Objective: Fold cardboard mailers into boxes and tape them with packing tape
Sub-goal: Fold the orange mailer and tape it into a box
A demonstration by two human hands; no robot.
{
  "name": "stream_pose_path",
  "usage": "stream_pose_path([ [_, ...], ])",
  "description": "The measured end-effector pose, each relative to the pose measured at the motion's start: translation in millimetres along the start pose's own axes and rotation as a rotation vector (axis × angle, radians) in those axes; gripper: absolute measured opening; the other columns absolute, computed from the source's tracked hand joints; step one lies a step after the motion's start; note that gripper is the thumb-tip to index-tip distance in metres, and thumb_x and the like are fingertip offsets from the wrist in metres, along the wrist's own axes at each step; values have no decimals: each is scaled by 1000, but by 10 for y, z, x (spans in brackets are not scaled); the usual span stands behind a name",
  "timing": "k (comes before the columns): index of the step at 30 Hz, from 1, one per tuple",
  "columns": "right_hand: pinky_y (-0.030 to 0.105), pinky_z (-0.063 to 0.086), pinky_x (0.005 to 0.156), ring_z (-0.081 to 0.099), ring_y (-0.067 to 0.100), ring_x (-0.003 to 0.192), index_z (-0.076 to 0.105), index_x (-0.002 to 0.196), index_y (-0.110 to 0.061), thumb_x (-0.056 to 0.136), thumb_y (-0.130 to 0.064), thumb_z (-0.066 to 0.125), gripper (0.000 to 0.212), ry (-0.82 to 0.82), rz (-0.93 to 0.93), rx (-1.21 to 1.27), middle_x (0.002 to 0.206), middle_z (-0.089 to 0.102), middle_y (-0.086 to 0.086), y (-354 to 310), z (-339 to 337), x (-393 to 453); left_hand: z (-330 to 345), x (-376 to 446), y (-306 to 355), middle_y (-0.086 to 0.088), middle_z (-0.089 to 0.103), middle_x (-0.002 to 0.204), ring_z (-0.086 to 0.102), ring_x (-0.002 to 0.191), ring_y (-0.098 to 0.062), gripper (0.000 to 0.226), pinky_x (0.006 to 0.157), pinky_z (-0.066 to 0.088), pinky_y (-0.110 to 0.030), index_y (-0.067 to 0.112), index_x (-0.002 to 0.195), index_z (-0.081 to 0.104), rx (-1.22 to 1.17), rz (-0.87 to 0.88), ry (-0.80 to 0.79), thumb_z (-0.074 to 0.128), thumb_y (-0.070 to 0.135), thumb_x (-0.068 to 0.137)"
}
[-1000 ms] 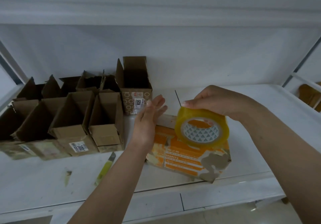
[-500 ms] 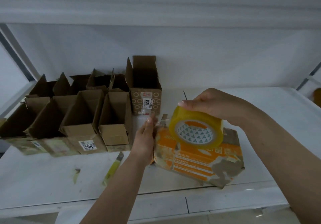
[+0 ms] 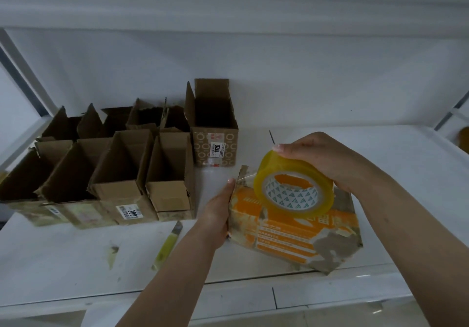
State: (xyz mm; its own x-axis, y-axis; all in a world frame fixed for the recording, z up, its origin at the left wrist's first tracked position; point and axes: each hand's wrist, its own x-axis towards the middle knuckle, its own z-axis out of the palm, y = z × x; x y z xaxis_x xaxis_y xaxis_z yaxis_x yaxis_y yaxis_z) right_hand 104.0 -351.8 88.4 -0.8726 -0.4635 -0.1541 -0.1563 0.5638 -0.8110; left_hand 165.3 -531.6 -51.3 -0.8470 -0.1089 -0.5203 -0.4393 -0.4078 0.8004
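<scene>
An orange-printed cardboard box (image 3: 299,235) with torn patches sits on the white table (image 3: 380,174) in front of me. My right hand (image 3: 319,156) grips a roll of yellowish clear packing tape (image 3: 291,189) from above, holding it just over the box's top. My left hand (image 3: 218,212) presses flat against the box's left side, fingers straight, fingertips at the upper left corner where a thin strip of tape runs from the roll. The box's top face is mostly hidden behind the roll.
Several open brown boxes (image 3: 114,169) stand in rows at the left, and a taller patterned one (image 3: 215,133) stands at the back centre. A yellow utility knife (image 3: 167,245) lies on the table left of my left forearm. A white wall rises behind.
My left hand dropped from beside the roll to the box's left side and now presses there. The roll came lower onto the box. My view shifted left.
</scene>
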Motion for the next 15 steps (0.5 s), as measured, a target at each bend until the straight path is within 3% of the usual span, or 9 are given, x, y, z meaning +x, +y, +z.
stream_pose_path([
  [4, 31, 55, 64, 72, 25, 63, 77, 76, -15, 48, -80, 61, 72, 4, -9, 10, 71, 74, 6, 2, 11, -18, -41, 17, -174, -7, 75, 97, 73, 86, -22, 48, 77, 55, -38, 21, 94, 76, 27, -1, 79, 48, 60, 91],
  [8, 30, 55, 63, 72, 25, 63, 77, 78, -13, 49, -81, 60, 76, 14, -12, 8, 71, 74, 5, 2, 12, -3, -13, 75, -206, 1, 73, 66, 69, 53, -11, 49, 43, 48, -19, 20, 63, 76, -11, -22, 137, 48, 42, 98],
  [10, 28, 53, 61, 72, 23, 63, 76, 78, -13, 48, -82, 59, 77, 14, -5, 3, 71, 74, 4, -3, 10, -3, -23, 80, -178, 0, 72, 62, 67, 50, -13, 36, 40, 46, -19, 17, 77, 72, 70, -35, 160, 48, 32, 99],
  [12, 26, 52, 59, 72, 22, 62, 77, 79, -14, 48, -83, 58, 77, 12, 6, -6, 71, 74, 3, 0, 11, -7, -48, 100, -157, -7, 74, 76, 71, 67, -20, 21, 52, 55, -27, 11, 100, 69, 126, 13, 175, 50, 20, 99],
  [13, 26, 51, 59, 72, 21, 62, 77, 78, -15, 48, -83, 58, 76, 7, 10, -6, 71, 74, 2, 5, 13, -5, -71, 108, -135, -11, 73, 89, 71, 83, -25, 20, 67, 58, -34, 9, 110, 67, 155, 74, 194, 52, 17, 99],
  [15, 26, 51, 60, 72, 20, 61, 77, 76, -16, 50, -82, 58, 74, -3, 19, -11, 70, 74, 1, 4, 12, 1, -111, 81, -31, -5, 68, 113, 61, 111, -22, 27, 92, 48, -35, 16, 122, 63, 253, 270, 249, 52, 26, 99],
])
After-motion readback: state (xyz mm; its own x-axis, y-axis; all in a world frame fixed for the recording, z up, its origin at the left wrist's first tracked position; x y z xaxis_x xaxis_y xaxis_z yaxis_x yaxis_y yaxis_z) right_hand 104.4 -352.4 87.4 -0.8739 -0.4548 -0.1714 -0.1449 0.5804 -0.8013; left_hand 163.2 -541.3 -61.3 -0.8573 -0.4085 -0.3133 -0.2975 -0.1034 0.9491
